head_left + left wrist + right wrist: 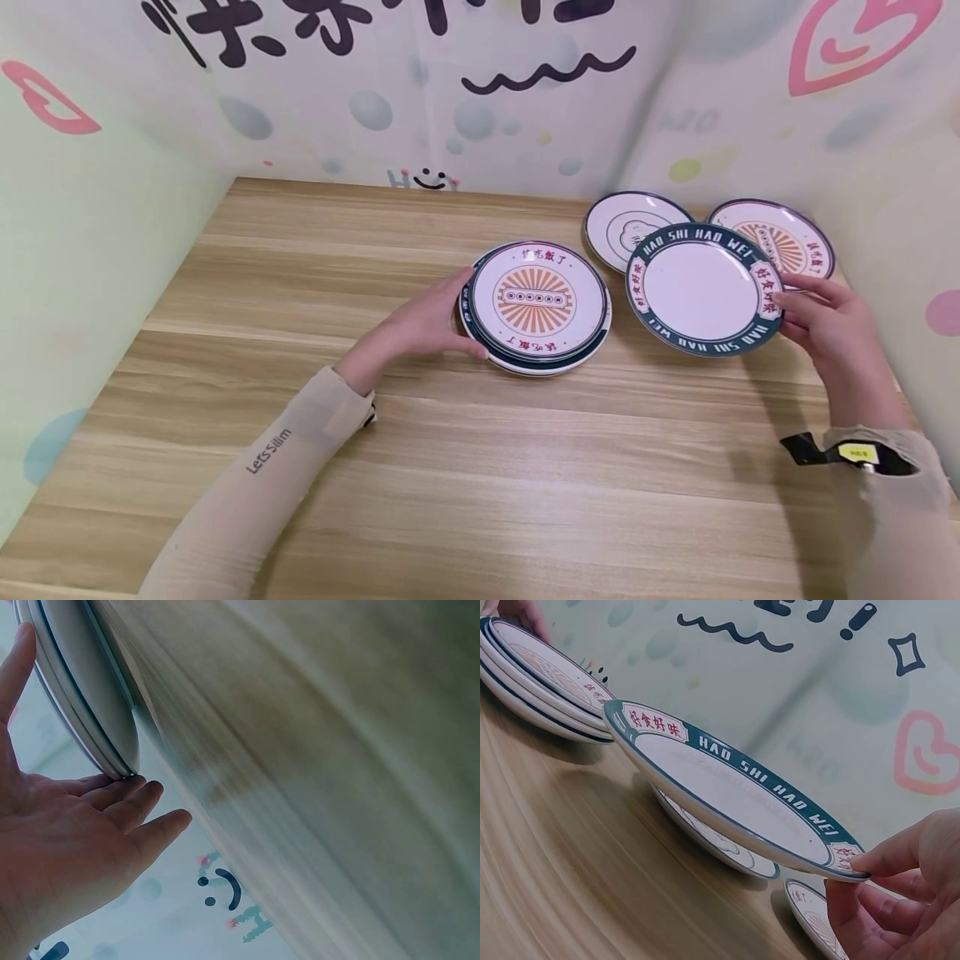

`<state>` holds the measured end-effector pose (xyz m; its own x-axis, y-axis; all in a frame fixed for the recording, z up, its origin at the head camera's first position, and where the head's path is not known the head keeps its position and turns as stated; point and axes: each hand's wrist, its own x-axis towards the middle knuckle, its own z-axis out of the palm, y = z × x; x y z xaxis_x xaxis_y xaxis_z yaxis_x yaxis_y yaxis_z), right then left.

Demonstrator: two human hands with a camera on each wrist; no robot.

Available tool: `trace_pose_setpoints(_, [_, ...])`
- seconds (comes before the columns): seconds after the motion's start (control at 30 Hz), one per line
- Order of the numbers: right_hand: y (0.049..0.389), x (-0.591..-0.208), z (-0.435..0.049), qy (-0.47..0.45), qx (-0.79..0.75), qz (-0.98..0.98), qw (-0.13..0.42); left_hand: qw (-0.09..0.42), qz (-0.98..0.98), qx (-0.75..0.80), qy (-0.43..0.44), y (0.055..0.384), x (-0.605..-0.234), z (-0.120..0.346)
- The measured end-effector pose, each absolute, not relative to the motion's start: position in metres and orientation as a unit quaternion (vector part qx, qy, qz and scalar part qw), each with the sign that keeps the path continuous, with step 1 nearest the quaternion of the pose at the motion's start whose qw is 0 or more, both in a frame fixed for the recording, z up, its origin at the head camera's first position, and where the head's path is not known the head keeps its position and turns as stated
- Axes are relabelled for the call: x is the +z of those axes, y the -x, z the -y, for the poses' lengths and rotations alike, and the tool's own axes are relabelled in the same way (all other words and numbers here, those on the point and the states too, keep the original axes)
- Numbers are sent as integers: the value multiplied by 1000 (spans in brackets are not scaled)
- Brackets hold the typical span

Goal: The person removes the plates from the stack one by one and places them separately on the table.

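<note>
My right hand (828, 333) pinches the right rim of a plate (701, 287) with a dark green lettered border and a white middle. In the right wrist view this plate is tilted and held above the table, thumb on top and fingers beneath. My left hand (431, 321) rests against the left edge of a stack of plates (534, 304), its thumb near the front rim. The left wrist view shows its fingers (146, 802) mostly straight, touching the stack's edge. A sunburst pattern with red characters marks the top plate.
Behind the held plate, a white plate (626, 225) with a line drawing lies on the wooden table (420, 467). To its right lies another sunburst plate (813, 250), partly covered. A printed backdrop (450, 108) rises along the table's back edge, with side walls left and right.
</note>
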<state>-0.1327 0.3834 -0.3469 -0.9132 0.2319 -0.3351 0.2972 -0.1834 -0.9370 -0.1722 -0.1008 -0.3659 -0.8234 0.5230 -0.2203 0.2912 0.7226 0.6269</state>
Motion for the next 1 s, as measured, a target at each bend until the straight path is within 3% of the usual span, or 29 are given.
trace_pose_setpoints(1.0, [107,-364,-422,-246,-733,-634,-5,193,-909,292,-225,172,-365,101])
